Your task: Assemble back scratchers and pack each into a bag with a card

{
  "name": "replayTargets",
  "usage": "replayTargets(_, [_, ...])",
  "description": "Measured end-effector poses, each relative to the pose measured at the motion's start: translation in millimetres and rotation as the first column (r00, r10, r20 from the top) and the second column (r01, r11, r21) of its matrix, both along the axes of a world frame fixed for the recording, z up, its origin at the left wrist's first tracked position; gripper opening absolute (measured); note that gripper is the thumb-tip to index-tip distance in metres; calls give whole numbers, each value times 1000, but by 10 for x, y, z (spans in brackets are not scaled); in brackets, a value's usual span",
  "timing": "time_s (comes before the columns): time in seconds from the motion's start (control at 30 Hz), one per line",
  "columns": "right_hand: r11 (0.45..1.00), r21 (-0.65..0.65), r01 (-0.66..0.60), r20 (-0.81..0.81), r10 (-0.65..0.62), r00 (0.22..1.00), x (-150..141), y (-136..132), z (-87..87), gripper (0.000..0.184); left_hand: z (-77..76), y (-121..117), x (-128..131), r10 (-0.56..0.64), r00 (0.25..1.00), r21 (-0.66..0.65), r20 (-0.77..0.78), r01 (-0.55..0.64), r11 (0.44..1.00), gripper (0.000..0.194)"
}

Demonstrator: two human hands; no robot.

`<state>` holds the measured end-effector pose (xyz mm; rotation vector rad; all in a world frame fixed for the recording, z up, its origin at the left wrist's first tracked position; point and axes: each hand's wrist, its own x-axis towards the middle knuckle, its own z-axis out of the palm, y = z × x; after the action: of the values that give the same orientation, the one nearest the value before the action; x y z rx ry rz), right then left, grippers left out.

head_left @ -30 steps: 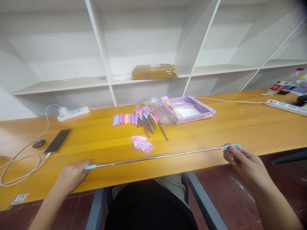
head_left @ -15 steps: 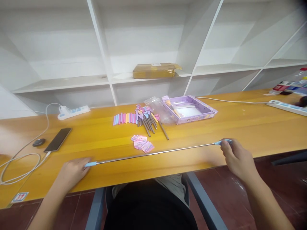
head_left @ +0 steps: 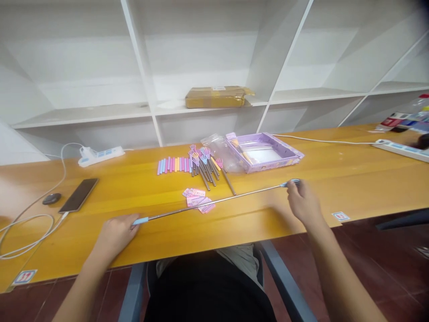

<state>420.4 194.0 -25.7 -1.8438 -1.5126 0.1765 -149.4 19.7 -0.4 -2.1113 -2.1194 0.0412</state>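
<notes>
A telescopic back scratcher (head_left: 241,195) is stretched out long between my hands, slanting up to the right above the table. My left hand (head_left: 115,232) is closed round its light blue handle. At the other end, my right hand (head_left: 303,201) grips the blue claw-shaped head, which the fingers partly cover. Behind the rod lie several small pink and purple cards (head_left: 196,193). Farther back is a pile of short back scratchers (head_left: 209,170) with pink, purple, blue and yellow heads. Left of them runs a row of coloured handle sleeves (head_left: 172,165).
A purple open box (head_left: 273,166) holding some scratchers stands behind on the right, beside a clear plastic bag (head_left: 231,165). A phone (head_left: 78,195) on a cable, a dark round object (head_left: 52,198) and a power strip (head_left: 102,156) are at left. Another strip (head_left: 402,150) and bottles (head_left: 398,120) are at right.
My hands have come closer together, so the rod is shorter. The right hand moved left and slightly up, the left hand right and slightly up.
</notes>
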Motion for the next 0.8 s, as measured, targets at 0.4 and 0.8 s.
replayTargets(0.4, [746,-210,-632,161,664,730,-1979,-982,-309,26,-229,232,1245,34,996,-237,83,-14,972,26])
replayTargets(0.8, [652,-220,-725,128,756,642,-1828,-881,-297,32,-166,192,1091,-30,977,-198,212,73,977,24])
